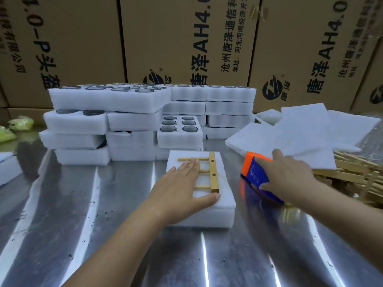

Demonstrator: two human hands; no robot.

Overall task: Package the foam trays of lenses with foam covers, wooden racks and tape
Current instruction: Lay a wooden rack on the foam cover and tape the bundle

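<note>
- Green bags (19,123) lie at the far left edge of the steel table (87,214); the table's near left part is bare.
- Stacked foam trays (103,121) holding lenses (171,128) fill the left and middle of the table's back.
- Behind them stand boxes (176,38) printed sideways with "唐泽AH4.0", "沧州唐泽通信" and "地址:河北河间经济开"; the leftmost shows "P头盔".
- Left hand (182,189) lies flat and spread, its grip closed on nothing, pressing a wooden rack (212,172) onto a covered tray (215,212) in the middle of the table.
- Bare table lies in front of that tray.
- Right hand (288,179) has its grip closed around an orange-and-blue tape dispenser (253,171), just right of the tray; its logo is too blurred to read.
- Foam covers (300,133) lie fanned at right, overlapping a pile of racks (356,179) by the right edge.
</note>
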